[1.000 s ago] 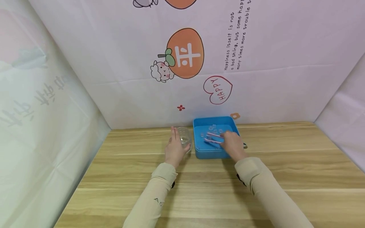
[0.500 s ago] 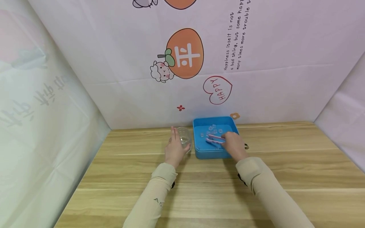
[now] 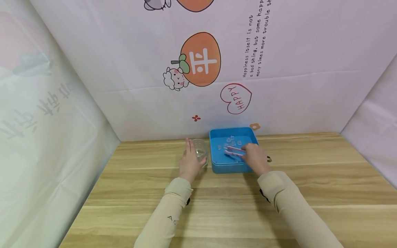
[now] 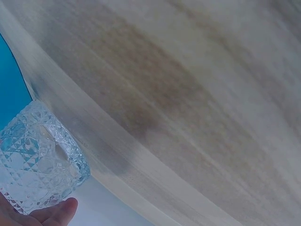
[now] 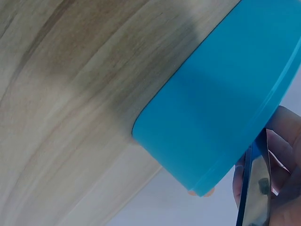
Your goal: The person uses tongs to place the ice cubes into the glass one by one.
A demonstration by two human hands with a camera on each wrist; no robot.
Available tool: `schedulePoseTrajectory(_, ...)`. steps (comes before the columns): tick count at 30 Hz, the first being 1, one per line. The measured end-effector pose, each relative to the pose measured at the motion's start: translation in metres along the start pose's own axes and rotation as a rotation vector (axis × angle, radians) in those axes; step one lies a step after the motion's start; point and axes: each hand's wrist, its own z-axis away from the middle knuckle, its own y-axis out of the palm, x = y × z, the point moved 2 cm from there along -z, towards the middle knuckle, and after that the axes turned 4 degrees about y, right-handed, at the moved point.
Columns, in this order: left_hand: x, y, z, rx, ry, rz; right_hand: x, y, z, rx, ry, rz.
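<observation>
My left hand (image 3: 190, 163) holds a clear cut-glass cup (image 3: 201, 147), its thumb on the near right side and its fingers along the left. The cup's diamond pattern shows in the left wrist view. My right hand (image 3: 255, 159) grips a pair of pink tongs (image 3: 235, 151) over a blue box (image 3: 231, 168). The bent shiny end of the tongs sticks out behind that hand in the right wrist view. Several small clear cubes (image 3: 232, 137) lie inside the box. The tong tips are low among them; whether a cube sits between the tips cannot be made out.
The wooden table (image 3: 214, 213) carries the cup directly left of the box. Just behind both rises a white printed cloth (image 3: 149, 103), with more cloth (image 3: 62, 144) along the left side.
The tong tips have drawn closer together and shifted slightly right inside the box. My right hand has moved a little right with them. The left hand and cup have stayed in place.
</observation>
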Motion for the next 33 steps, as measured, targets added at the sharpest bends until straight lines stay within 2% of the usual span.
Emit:
schedulePoseTrajectory(8,-0.002,-0.001,0.001,-0.004,-0.004,0.007,-0.001,-0.007,0.001,-0.004,0.02,-0.049)
schedulePoseTrajectory(18,-0.002,-0.001,0.001,0.005,-0.011,0.012,0.003,-0.015,0.002,-0.089,-0.059,-0.095)
schedulePoseTrajectory(27,-0.003,-0.004,0.001,-0.005,-0.008,0.02,0.027,-0.026,0.005,-0.154,-0.167,-0.104)
schedulePoseTrajectory(33,-0.003,-0.004,0.002,-0.003,0.001,0.004,0.046,-0.025,0.011,-0.155,-0.225,-0.13)
